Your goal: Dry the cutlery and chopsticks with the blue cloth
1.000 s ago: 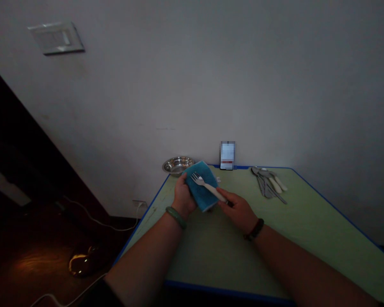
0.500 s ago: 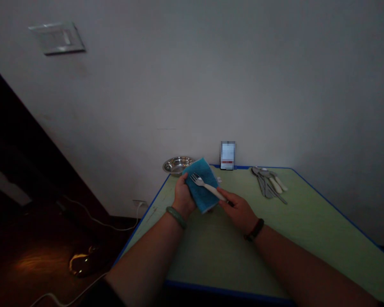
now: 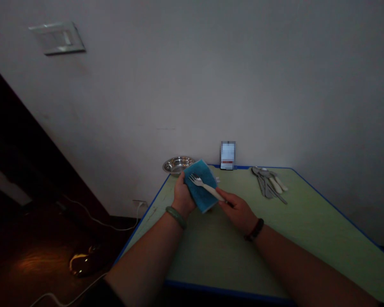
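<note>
My left hand (image 3: 182,197) is closed around a blue cloth (image 3: 200,187), holding it up over the left part of the green table (image 3: 275,230). A fork (image 3: 204,186) with a pale handle lies across the cloth, tines pointing up and left. My right hand (image 3: 238,209) pinches the fork's handle end. A green bangle sits on my left wrist and a dark band on my right.
A pile of several spoons and forks (image 3: 270,182) lies at the table's far right. A small card (image 3: 227,155) leans on the wall at the back edge. A steel bowl (image 3: 178,164) sits beyond the table's far left corner. Cables trail on the dark floor at left.
The fork has slid slightly left and up across the cloth, and the cloth tilted a little. Both hands stay in almost the same place.
</note>
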Tool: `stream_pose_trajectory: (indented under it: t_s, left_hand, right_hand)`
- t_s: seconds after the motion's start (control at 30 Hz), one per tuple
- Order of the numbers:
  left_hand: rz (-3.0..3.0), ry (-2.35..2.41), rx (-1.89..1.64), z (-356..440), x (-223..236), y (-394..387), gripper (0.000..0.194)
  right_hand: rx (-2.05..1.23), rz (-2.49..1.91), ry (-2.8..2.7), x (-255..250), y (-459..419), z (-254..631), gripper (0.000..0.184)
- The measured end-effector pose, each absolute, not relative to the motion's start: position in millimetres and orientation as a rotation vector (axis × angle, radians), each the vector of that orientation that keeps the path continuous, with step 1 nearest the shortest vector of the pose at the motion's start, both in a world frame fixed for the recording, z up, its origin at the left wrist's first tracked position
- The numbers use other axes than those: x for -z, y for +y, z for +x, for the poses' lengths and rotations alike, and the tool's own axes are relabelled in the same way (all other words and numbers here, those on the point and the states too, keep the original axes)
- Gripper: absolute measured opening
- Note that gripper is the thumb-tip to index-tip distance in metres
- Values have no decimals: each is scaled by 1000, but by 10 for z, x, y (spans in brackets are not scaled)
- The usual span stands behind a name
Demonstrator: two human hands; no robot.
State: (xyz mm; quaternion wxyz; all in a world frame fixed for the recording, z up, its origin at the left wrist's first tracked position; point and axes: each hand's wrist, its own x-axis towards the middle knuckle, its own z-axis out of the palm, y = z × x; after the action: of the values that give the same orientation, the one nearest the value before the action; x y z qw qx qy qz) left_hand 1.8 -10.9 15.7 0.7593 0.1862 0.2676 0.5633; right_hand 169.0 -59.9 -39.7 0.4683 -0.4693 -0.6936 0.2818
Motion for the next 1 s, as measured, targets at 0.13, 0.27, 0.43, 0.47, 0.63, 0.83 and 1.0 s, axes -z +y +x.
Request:
stream_pose_trajectory:
  t_s: [0.13,0.27,0.43,0.47,0.63,0.83,1.0]
  left_hand:
    - [392,612,-1246,29,-171,-119,65]
    - [360,648,-1275,38,-186,-126,61]
    - [361,643,-1271,39,-185,-118,62]
    - [360,643,-1274,41,-187,-119,61]
    - [368,653,-1246,70,-208,-147,60]
    - [383,663,-1220,91,-217,-171,58]
    - [380,663,-1258,61,-200,-146,58]
  right_hand:
    - [-666,-1145,-1710,403,-596,1690,48]
    - [-624,-1127,-1729,404,-589,1699,47]
    - [-630,-1136,-1739,416,-591,1693,47]
    - [-633,-1141,-1743,417,-592,1691,47]
    - [-645,-1163,-1753,413,-587,1689,49]
    - [-674,-1179,-1729,401,-591,1690,50]
    - [-660,-1174,-1740,396,-600,1690,50]
